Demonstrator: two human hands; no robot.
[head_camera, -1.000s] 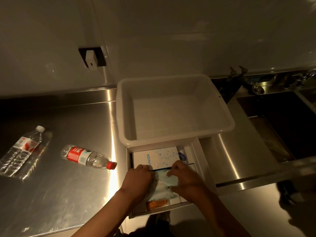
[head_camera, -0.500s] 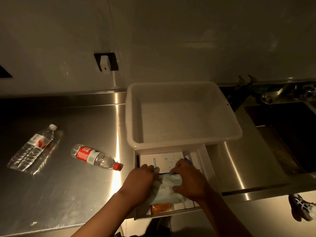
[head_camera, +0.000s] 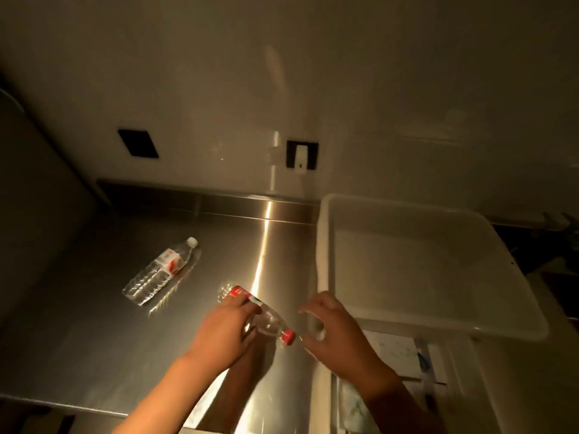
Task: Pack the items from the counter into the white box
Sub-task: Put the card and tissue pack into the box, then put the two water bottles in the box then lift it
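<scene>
The red-capped bottle (head_camera: 255, 314) lies on its side on the steel counter (head_camera: 94, 339), near the front edge and just left of the white box (head_camera: 438, 321), its cap pointing right toward the open drawer. The left hand (head_camera: 219, 335) is over the bottle's middle with fingers curled round the body by the red label; the grip looks closed on it, though motion blur softens the fingertips. The right hand (head_camera: 336, 336) hovers just right of the cap, fingers spread and loosely bent, holding nothing and not touching the bottle.

The white box sits at the counter's right end, its near side overhanging the drawer. What shows of its floor is bare. Its left wall stands close to the right hand's fingertips.

A second bottle (head_camera: 161, 270), clear with a white cap and a red-and-white label, lies on its side farther left, toward the middle of the counter, cap pointing to the back edge. It is well apart from both hands.

Below the box the drawer (head_camera: 404, 361) is pulled open at the counter's front right corner; pale paper or packets lie inside, too dim to make out.

On the wall behind the counter are a dark plate with a white plug (head_camera: 301, 155) and, to its left, a plain dark square (head_camera: 138, 143).
</scene>
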